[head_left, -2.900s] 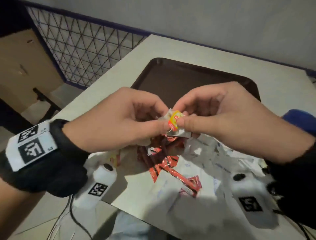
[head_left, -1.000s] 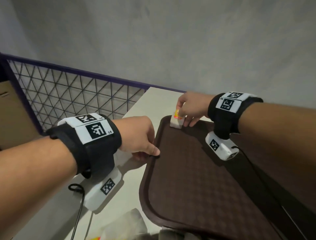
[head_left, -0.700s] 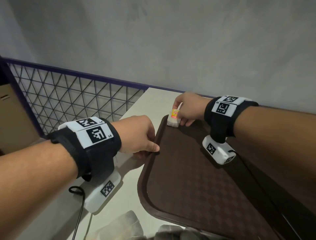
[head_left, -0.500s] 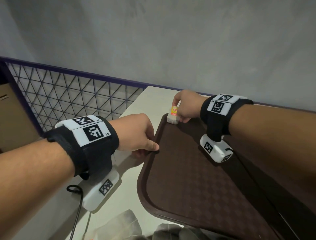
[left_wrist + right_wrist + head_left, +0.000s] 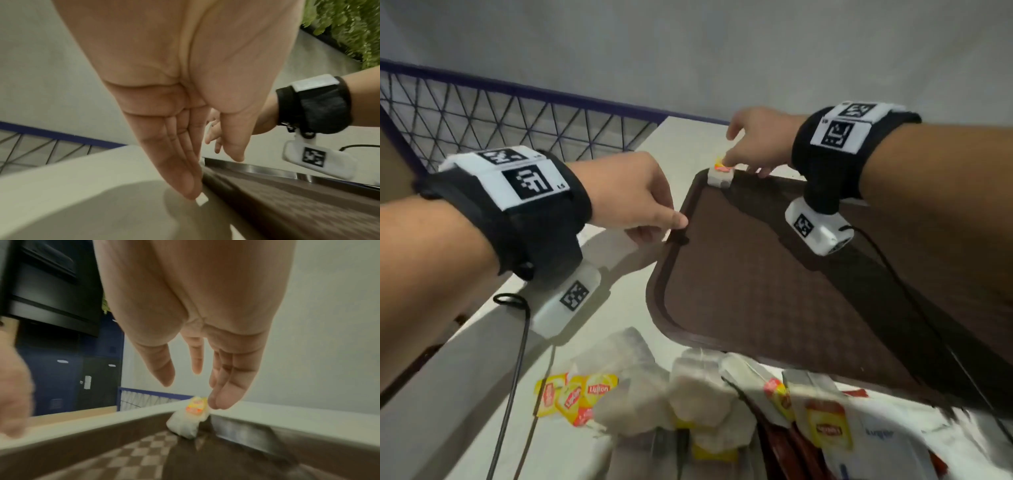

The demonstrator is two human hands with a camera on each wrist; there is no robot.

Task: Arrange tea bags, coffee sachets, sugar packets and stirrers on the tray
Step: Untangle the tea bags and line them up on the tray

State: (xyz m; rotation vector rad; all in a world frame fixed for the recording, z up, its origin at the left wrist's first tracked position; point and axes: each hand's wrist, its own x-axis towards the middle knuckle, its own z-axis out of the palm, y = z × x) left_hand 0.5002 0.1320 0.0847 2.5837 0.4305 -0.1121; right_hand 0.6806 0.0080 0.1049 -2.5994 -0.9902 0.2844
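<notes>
The brown tray (image 5: 756,291) lies on the pale table. One white tea bag (image 5: 719,176) with a yellow-red tag leans in the tray's far left corner (image 5: 183,424). My right hand (image 5: 728,147) hovers over it with straight, spread fingers (image 5: 192,394). Its fingertips (image 5: 219,402) touch the tag and grip nothing. My left hand (image 5: 674,229) rests at the tray's left rim (image 5: 213,178). Its fingers (image 5: 185,178) point straight down onto the table beside the rim, and the thumb is above the tray.
A loose heap lies along the table's near edge: yellow Lipton tags (image 5: 575,394), white tea bags (image 5: 698,394), white sugar packets (image 5: 876,435) and dark red sachets (image 5: 787,448). A wire-mesh railing (image 5: 517,120) runs behind the table on the left, with a grey wall beyond.
My right hand carried the tea bag from the heap to the tray's far left corner, then its fingers straightened and let it go. My left hand has stayed at the tray's left rim.
</notes>
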